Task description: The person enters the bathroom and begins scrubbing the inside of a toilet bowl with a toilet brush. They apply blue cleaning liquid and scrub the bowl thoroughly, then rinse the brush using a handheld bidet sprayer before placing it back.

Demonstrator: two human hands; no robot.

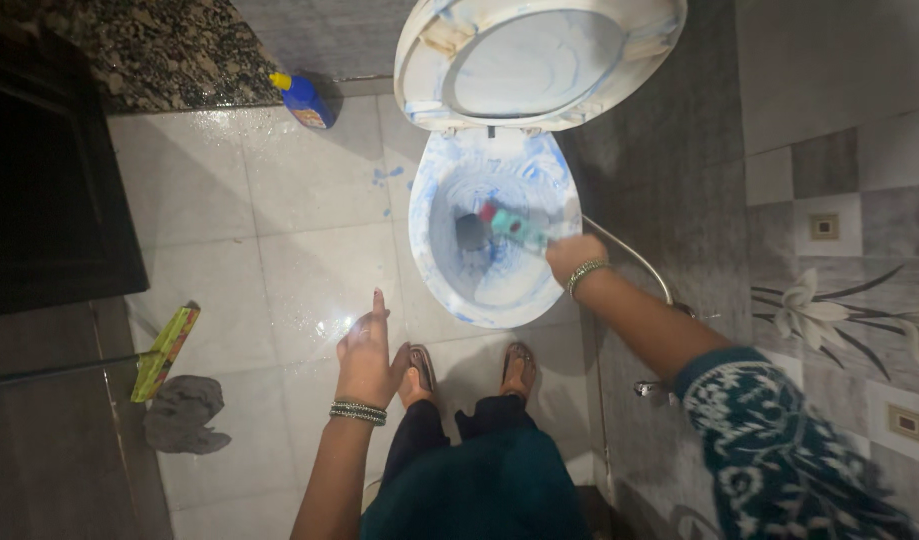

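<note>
Head camera looks steeply down — near the toilet bowl (495,240) and floor (280,260).

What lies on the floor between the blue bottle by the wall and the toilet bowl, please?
In the head view, only pale floor tile lies between the blue bottle and the toilet bowl, marked by a few blue splashes.
</note>
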